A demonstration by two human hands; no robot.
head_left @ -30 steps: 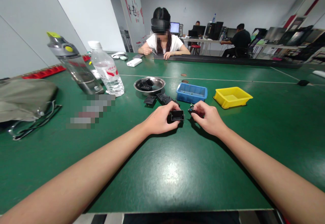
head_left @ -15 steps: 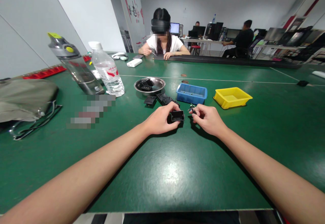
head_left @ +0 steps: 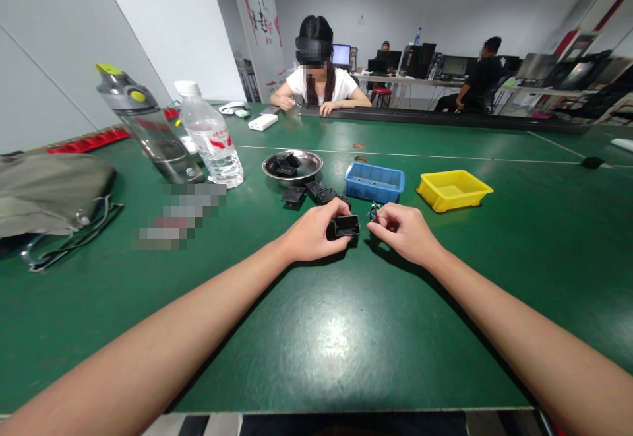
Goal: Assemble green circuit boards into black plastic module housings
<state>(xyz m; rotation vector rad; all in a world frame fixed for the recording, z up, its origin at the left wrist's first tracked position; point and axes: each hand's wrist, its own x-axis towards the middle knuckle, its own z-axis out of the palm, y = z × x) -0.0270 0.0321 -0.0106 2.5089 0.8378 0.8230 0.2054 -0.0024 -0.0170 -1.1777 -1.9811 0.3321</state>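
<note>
Grey wall (head_left: 395,0) stands far, white partition (head_left: 163,14) left. Green table (head_left: 445,330) fills near side, light glare (head_left: 339,330) on top. Desks (head_left: 403,79) hold monitors (head_left: 537,68) far right.

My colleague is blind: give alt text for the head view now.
A left hand holds an open black box over a green table; the right hand holds a small, partly hidden item. Beyond are a metal bowl with black pieces, a blue tray and a yellow tray.

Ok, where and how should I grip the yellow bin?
Probably pinch the yellow bin by its right-end rim, coming from the right: it stands upright and open-topped, its raised walls offer an edge, and the blue bin sits off its left side.
</note>
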